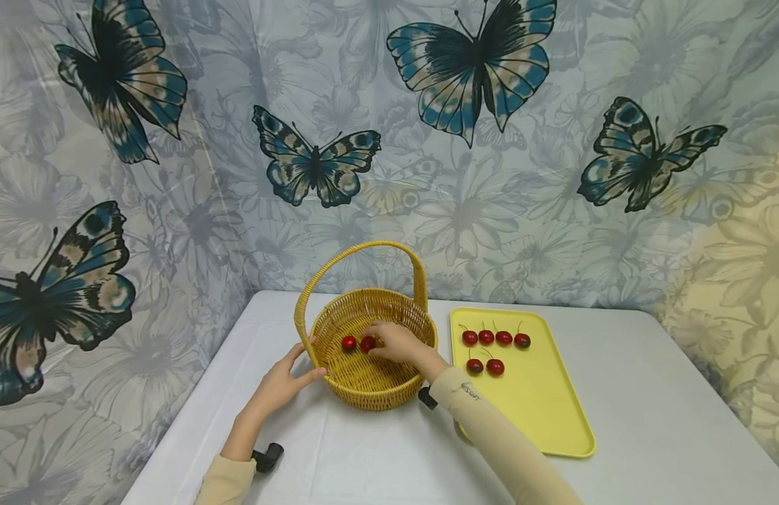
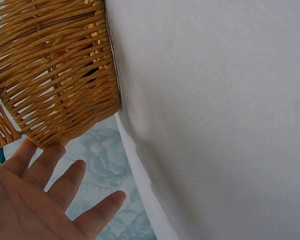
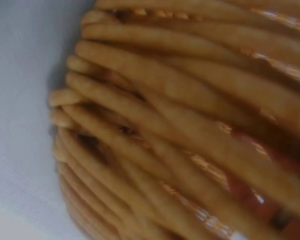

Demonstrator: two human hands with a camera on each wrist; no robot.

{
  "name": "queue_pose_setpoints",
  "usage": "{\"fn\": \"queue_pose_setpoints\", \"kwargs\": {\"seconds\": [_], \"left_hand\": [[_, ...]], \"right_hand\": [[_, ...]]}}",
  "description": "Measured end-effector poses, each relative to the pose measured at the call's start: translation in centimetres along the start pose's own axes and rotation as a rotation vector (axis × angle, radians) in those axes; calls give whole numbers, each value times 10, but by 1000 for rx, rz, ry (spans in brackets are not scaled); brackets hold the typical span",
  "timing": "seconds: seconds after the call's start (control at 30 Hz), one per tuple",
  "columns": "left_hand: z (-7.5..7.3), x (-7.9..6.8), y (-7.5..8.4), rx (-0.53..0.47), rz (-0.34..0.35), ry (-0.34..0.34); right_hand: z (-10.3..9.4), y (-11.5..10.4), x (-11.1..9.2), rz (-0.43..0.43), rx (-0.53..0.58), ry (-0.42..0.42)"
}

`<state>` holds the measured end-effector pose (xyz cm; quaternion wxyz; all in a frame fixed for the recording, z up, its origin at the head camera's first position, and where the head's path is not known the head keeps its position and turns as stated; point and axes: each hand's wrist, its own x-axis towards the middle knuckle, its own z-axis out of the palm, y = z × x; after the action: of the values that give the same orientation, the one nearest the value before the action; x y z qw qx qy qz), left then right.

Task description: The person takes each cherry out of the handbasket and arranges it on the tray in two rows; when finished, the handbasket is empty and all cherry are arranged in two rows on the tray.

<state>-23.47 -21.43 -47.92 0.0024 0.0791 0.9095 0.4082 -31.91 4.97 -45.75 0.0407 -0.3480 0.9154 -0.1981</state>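
Note:
A yellow wicker basket (image 1: pixel 370 400) with a tall arched handle stands on the table. My right hand (image 1: pixel 395 341) reaches inside it, and its fingers pinch a dark red cherry (image 1: pixel 367 344) low over the woven bottom. Beside that lies another red cherry (image 1: pixel 348 344). My left hand (image 1: pixel 287 382) rests against the basket's left side by the foot of the handle. In the left wrist view, its fingers (image 2: pixel 67 185) are spread and nearly straight, with some tips touching the wicker. Close-up basket weave (image 3: pixel 155 115) fills most of the right wrist view, hiding the right hand.
A yellow tray (image 1: pixel 540 414) lies to the right of the basket, partly under the right sleeve (image 1: pixel 496 435). Several stemmed cherries (image 1: pixel 503 338) sit in two rows near its far end. The white table (image 1: pixel 648 393) backs onto a butterfly-patterned cloth (image 1: pixel 339 231).

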Motion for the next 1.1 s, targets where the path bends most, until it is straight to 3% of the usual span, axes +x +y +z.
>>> {"fn": "queue_pose_setpoints", "kwargs": {"seconds": [0.43,0.7,1.1], "left_hand": [[0,0,1,-14,1,-2],[0,-1,1,-11,-7,-2],[1,0,-2,-5,3,11]], "right_hand": [[0,-1,1,-8,-34,-53],[2,0,1,5,-41,-47],[-7,0,-8,-19,57,22]]}}
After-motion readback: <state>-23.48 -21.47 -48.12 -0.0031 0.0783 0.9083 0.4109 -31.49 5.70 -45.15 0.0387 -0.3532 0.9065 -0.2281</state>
